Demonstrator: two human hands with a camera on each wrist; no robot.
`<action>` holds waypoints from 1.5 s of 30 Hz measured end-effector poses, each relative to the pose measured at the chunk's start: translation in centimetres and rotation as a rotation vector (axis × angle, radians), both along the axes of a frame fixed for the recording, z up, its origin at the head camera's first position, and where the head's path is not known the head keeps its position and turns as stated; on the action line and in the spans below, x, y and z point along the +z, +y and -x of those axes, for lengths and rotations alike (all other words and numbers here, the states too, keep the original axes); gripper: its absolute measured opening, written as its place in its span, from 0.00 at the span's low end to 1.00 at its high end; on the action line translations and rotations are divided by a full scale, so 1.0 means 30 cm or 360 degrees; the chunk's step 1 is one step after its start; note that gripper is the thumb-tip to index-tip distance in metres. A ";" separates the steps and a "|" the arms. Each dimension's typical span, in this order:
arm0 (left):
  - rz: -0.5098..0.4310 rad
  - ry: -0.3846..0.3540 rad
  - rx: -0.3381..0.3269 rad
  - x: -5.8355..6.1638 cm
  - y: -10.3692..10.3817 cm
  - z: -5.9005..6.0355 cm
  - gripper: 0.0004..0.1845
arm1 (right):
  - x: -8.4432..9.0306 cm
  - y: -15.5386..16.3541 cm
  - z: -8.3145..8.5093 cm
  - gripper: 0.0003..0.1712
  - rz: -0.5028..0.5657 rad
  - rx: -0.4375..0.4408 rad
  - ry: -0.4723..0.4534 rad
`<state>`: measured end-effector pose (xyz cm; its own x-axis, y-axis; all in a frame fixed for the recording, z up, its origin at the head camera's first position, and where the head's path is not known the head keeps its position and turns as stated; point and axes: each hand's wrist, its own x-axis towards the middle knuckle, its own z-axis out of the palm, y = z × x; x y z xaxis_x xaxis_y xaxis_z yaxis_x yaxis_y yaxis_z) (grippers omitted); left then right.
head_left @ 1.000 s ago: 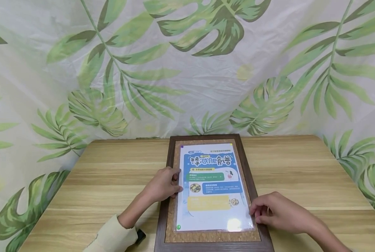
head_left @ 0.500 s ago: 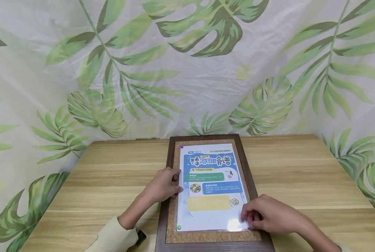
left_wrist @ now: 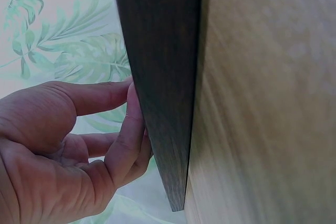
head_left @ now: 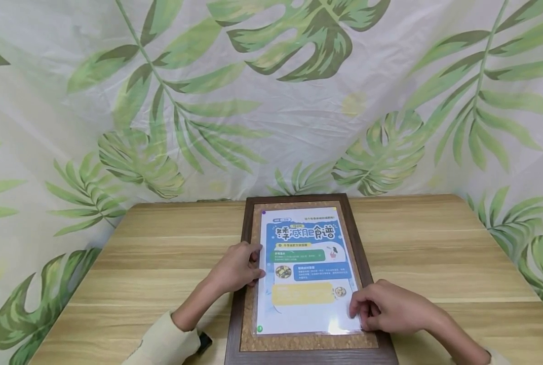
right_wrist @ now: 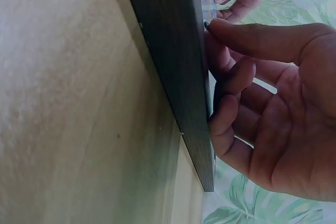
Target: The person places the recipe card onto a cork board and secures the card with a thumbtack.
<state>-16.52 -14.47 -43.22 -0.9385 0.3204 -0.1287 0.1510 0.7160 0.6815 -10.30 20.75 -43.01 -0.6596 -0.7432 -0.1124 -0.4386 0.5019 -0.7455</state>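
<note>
A printed sheet (head_left: 299, 314) with a blue header and Chinese lettering lies on a wood-framed cork board (head_left: 308, 343). Round pins mark three of its corners: purple (head_left: 264, 212), yellow (head_left: 334, 208) and green (head_left: 260, 329). My left hand (head_left: 239, 266) rests at the sheet's left edge, thumb and forefinger spread apart with their tips on it. At the lower right corner, my right hand (head_left: 392, 306) has thumb and forefinger together, the other fingers curled. A small dark pin (right_wrist: 207, 25) shows at the thumb tip in the right wrist view; the fingers hide its tip.
The board stands on a wood-grain table (head_left: 444, 243), its far end close to a leaf-patterned curtain (head_left: 299, 137). A small black object (head_left: 204, 342) shows beside the left sleeve (head_left: 166, 339). Light glares off the sheet's lower part.
My right hand has moved slightly left, from the sheet's right edge onto its lower right corner, and then stayed about there. My left hand has kept its place.
</note>
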 end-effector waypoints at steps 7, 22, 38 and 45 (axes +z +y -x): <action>0.0017 0.0001 -0.0005 -0.003 0.000 0.002 0.33 | -0.001 -0.001 0.002 0.11 -0.0016 -0.0063 0.0000; 0.0030 -0.0002 -0.0011 0.005 0.006 0.001 0.32 | 0.001 0.000 -0.006 0.10 0.0013 -0.0100 -0.0084; 0.0019 0.0001 -0.0015 0.000 -0.002 -0.003 0.32 | -0.004 -0.002 -0.011 0.11 0.0007 -0.0141 -0.0066; 0.0030 0.0006 -0.0006 0.007 -0.001 -0.006 0.32 | -0.007 -0.007 -0.004 0.12 -0.0023 -0.0224 -0.0087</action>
